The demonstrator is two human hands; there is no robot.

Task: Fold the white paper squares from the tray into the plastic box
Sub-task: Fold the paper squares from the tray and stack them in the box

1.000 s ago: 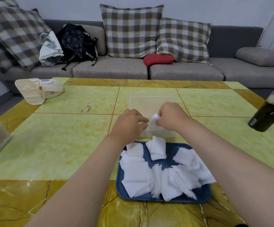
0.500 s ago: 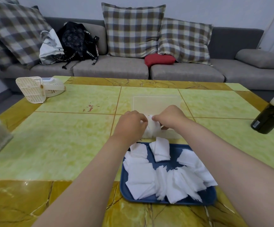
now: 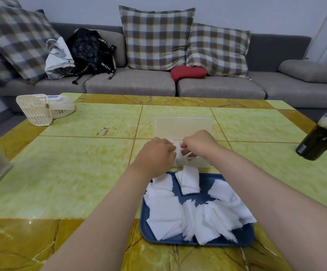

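Over plastic box (image 3: pixel 182 127), L hand (image 3: pixel 155 154) & R hand (image 3: pixel 198 142) pinching paper square (image 3: pixel 178 149)

White paper squares (image 3: pixel 180 216) on blue tray (image 3: pixel 244 236); yellow-green marbled table (image 3: pixel 80 173); plaid cushions (image 3: pixel 156 38).

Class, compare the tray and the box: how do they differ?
The tray is opaque blue; the box is clear. The tray is shallow; the box has taller walls. The tray holds loose paper squares and lies nearer; the box sits beyond it, under the left hand and right hand pinching a square. Both are rectangular.
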